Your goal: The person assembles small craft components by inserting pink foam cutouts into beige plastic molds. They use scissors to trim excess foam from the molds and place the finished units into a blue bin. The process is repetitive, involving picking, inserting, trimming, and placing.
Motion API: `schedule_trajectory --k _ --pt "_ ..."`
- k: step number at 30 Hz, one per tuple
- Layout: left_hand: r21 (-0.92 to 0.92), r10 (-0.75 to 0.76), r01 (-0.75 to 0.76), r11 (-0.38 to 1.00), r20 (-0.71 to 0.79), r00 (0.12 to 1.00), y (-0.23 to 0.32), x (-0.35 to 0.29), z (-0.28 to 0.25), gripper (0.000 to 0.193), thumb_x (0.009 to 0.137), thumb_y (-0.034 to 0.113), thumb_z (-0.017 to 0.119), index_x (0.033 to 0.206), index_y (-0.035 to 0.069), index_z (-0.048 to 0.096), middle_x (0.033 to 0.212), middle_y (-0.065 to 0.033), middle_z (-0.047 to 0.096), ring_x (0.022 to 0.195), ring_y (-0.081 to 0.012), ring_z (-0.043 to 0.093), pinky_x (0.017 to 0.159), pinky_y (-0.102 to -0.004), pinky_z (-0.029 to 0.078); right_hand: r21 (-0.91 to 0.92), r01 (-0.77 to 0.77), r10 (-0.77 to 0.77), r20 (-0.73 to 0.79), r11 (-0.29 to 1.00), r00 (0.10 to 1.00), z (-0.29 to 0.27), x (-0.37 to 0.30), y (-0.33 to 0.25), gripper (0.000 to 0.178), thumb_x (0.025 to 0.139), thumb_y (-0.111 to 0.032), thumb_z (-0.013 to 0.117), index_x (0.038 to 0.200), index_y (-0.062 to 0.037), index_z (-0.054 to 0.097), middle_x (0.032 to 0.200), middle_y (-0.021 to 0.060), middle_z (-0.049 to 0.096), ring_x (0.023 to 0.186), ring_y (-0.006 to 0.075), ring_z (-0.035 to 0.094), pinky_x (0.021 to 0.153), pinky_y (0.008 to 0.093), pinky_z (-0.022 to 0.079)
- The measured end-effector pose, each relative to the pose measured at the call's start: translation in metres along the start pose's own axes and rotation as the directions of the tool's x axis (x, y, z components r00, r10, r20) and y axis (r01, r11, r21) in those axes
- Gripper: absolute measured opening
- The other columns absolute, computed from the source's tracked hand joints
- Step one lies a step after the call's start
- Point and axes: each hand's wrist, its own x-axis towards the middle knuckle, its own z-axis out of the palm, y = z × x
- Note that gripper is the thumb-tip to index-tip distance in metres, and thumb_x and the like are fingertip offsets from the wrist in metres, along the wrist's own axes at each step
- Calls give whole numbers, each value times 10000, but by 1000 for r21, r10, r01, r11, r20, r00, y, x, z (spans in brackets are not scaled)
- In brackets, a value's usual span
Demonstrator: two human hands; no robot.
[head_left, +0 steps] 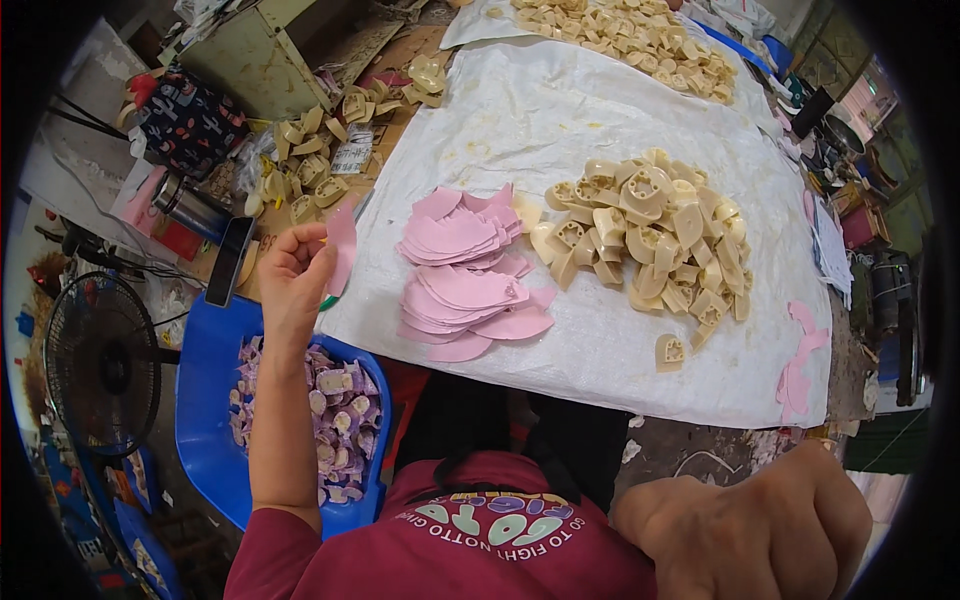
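Between the thumb and fingers of my left hand (292,275) is a thin pink cut piece (343,245), held upright at the left edge of the table. My right hand (765,525) is raised close at the lower right, its fingers curled. Whatever it may hold is hidden. Nearest my left hand on the white sheet (640,385) lie two stacks of curved pink pieces (465,295). To their right is a heap of beige shoe heels (655,235). One single heel (669,352) lies apart in front.
A blue basin (190,440) of purple-and-beige covered heels stands below my left forearm. More heels (630,40) are piled at the far end. Left are a phone (230,262), a steel flask (190,207) and a fan (103,365). Pink scraps (798,365) lie at the right edge.
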Motion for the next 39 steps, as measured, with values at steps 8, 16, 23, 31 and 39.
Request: schedule_trajectory --k 8,16,23,31,39 --pt "-174 36 4 985 227 973 33 -22 62 178 870 -27 584 1041 -45 632 900 -30 656 781 -53 591 693 -184 465 76 -3 -8 138 997 990 1 -2 -3 182 836 60 491 679 17 573 622 150 537 521 266 501 699 535 511" --pt "-210 136 -40 977 462 876 32 -53 147 274 836 -5 603 1110 13 619 799 6 621 714 -51 559 653 -208 457 -754 -344 -563 -651 560 510 -76 -114 -19 377 896 -348 596 1117 -44 574 880 112 641 730 171 591 632 285 480" --pt "-45 132 -135 990 634 762 29 -88 187 606 797 17 672 1354 57 436 755 -17 579 665 -74 547 587 -231 448 -695 -311 -613 -718 648 330 -106 -144 -29 188 892 -183 653 1016 -47 614 874 14 648 789 106 612 708 259 502" --pt "-404 -205 549 731 638 743 -6 -144 210 708 973 342 504 1486 6 149 1375 -129 421 1242 -217 450 1026 -404 369 -606 -29 -590 -783 795 199 -125 -141 -3 148 914 -191 628 967 -54 615 894 39 642 781 129 616 698 274 507" --pt "-473 -321 645 600 596 736 -3 -106 192 386 1001 253 435 1250 -27 526 1258 -143 564 1150 -222 561 902 -376 526 -58 -743 -714 -237 -667 659 -92 -188 -62 375 711 -41 650 1075 14 578 1089 152 561 988 355 547 830 413 450"
